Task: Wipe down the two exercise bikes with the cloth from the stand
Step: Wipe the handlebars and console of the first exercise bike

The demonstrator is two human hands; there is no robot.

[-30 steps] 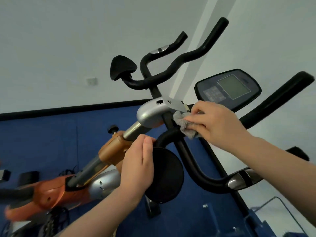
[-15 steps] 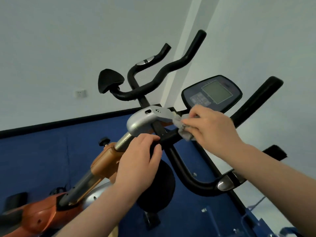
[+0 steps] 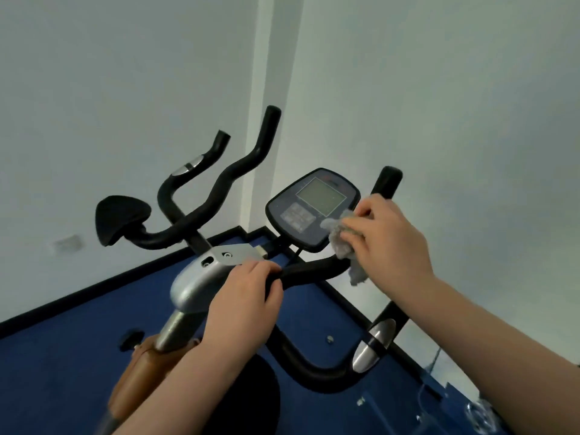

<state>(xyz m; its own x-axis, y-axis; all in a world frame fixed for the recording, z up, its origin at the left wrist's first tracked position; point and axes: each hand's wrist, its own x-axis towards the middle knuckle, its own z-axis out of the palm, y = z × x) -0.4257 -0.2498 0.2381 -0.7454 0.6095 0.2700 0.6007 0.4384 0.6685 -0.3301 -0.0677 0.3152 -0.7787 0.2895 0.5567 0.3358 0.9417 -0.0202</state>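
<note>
My right hand (image 3: 389,243) pinches a crumpled grey cloth (image 3: 340,238) between thumb and fingers, pressing it against the lower right edge of the bike's console (image 3: 309,208), beside its pale screen. My left hand (image 3: 243,302) is closed around the black handlebar (image 3: 310,271) just right of the silver stem cover (image 3: 196,284). An orange-brown frame post (image 3: 138,375) runs down to the lower left. Blue floor (image 3: 62,372) meets white walls (image 3: 110,73) behind.
</note>
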